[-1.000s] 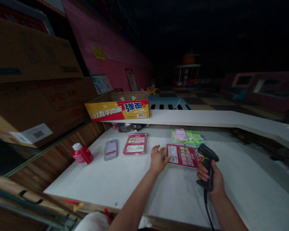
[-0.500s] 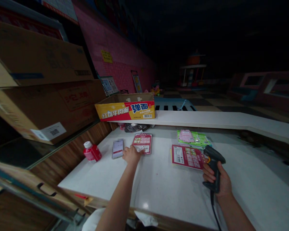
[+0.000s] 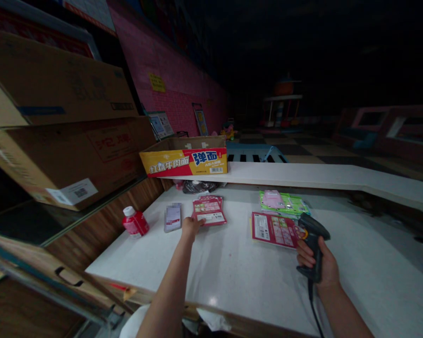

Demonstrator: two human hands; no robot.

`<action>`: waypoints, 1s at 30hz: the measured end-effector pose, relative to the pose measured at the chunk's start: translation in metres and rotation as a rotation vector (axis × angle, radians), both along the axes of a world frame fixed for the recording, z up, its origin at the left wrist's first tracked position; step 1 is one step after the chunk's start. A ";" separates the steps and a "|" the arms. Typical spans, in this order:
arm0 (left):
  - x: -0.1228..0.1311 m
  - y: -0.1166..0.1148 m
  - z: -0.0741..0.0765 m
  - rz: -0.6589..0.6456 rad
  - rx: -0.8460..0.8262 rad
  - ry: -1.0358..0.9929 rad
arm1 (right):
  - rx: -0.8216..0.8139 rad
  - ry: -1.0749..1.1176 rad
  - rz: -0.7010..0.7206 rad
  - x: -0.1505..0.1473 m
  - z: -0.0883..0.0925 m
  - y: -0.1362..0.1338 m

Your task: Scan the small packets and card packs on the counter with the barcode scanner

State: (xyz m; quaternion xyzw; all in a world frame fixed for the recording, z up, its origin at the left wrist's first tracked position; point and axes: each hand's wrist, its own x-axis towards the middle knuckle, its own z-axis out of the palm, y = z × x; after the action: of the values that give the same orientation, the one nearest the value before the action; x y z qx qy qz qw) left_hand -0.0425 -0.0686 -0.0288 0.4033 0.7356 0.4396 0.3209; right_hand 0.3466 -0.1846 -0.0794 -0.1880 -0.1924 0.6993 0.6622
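My left hand [image 3: 191, 227] grips the lower left edge of a flat red package [image 3: 211, 215] with printed pictures and a white label. That package lies tilted over a similar red one behind it, at the left middle of the counter. A phone [image 3: 172, 217] with a lit screen lies just left of this hand. My right hand [image 3: 319, 263] is wrapped round the handle of a black barcode scanner [image 3: 313, 230], its cable hanging down. Left of the scanner lies another red package [image 3: 273, 228], partly covered by it. Green and pink packets [image 3: 282, 202] lie behind that one.
A red bottle with a white cap [image 3: 135, 222] stands on the white counter [image 3: 229, 281] at the left. An open yellow and red carton [image 3: 186, 162] sits on the raised ledge [image 3: 296, 173]. Large cardboard boxes [image 3: 66, 155] are stacked on the left.
My left hand has drawn back slightly and taken hold of the top red package, which is now turned and shifted off the one beneath. My right hand and the scanner stay in place.
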 end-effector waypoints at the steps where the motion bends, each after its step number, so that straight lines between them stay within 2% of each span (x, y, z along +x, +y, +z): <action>1: 0.004 -0.001 -0.002 -0.012 0.006 -0.194 | 0.010 -0.021 -0.005 0.000 0.000 0.000; 4: 0.021 -0.006 -0.007 -0.082 0.108 -0.626 | 0.029 -0.075 -0.020 -0.001 0.001 -0.001; 7: 0.044 -0.012 -0.017 -0.171 0.317 -0.764 | 0.033 -0.083 -0.023 -0.001 0.001 -0.001; 11: 0.073 -0.015 -0.035 -0.200 0.489 -0.732 | 0.020 -0.080 -0.033 -0.001 0.000 0.000; 17: 0.102 -0.005 -0.053 -0.277 0.569 -0.726 | 0.025 -0.118 -0.016 -0.003 -0.001 -0.002; 22: 0.106 0.002 -0.063 -0.306 0.560 -0.705 | -0.034 -0.175 -0.007 -0.011 0.001 -0.006; 26: 0.106 0.004 -0.067 -0.309 0.556 -0.703 | -0.094 -0.387 0.010 -0.026 0.005 -0.006; 30: 0.106 0.003 -0.067 -0.303 0.552 -0.695 | -0.136 -0.626 0.001 -0.049 0.019 -0.009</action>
State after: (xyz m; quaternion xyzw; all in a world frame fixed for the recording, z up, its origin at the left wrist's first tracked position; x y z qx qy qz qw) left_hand 0.0634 -0.0660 -0.0957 0.4054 0.3731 0.6760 0.4894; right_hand 0.2972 -0.1933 -0.0601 -0.4378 -0.3396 0.6193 0.5563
